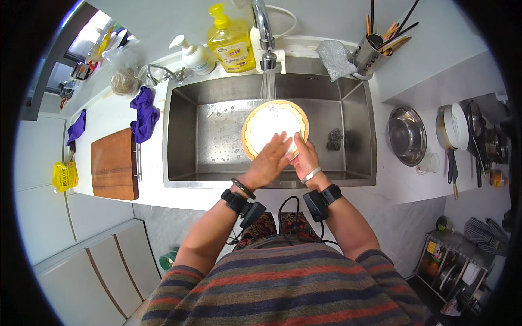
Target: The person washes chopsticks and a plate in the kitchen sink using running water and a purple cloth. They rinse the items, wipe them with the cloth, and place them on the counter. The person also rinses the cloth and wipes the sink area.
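A white plate (266, 124) with a scalloped yellow-orange rim is held over the steel sink (217, 130). Water runs from the faucet (267, 57) onto its far part. My right hand (307, 160) grips the plate's near right edge, thumb on top and the other fingers partly hidden beneath. Across the near part of the plate lies my left hand (267, 163), its fingers stretched out over the white surface and holding nothing. A dark scouring pad (334, 139) rests on the sink floor to the right.
Behind the sink stand a yellow soap bottle (231, 46), a white pump bottle (194, 57) and a steel utensil holder (371, 56). Left lie a purple cloth (143, 114) and a wooden cutting board (114, 165). A metal basin (406, 136) and pans (451, 141) are right.
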The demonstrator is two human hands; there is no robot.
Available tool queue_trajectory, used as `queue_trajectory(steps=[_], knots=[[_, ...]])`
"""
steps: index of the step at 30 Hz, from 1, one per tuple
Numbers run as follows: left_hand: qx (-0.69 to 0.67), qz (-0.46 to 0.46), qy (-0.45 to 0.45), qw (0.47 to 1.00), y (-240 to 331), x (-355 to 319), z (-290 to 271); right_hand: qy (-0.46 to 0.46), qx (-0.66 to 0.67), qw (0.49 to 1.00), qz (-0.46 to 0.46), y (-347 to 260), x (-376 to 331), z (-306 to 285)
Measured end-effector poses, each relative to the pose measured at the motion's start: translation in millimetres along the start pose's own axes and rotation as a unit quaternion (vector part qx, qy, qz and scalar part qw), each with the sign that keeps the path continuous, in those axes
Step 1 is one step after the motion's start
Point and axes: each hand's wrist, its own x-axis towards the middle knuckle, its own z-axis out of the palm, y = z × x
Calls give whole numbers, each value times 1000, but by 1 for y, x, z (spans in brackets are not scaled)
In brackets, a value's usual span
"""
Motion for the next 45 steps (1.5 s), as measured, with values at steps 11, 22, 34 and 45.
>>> queue_trajectory(steps=[11, 22, 34, 45], knots=[[-59, -61, 30, 996, 27, -8, -12, -15, 23, 999, -46, -8, -4, 3], [17, -37, 25, 999, 18, 13, -14, -49, 31, 998, -17, -6, -11, 11], [-580, -341, 233, 703, -10, -27, 1, -36, 16, 999, -35, -9, 5, -10], [-596, -313, 345, 654, 29, -28, -13, -114, -765, 568, -283, 11, 20, 30]])
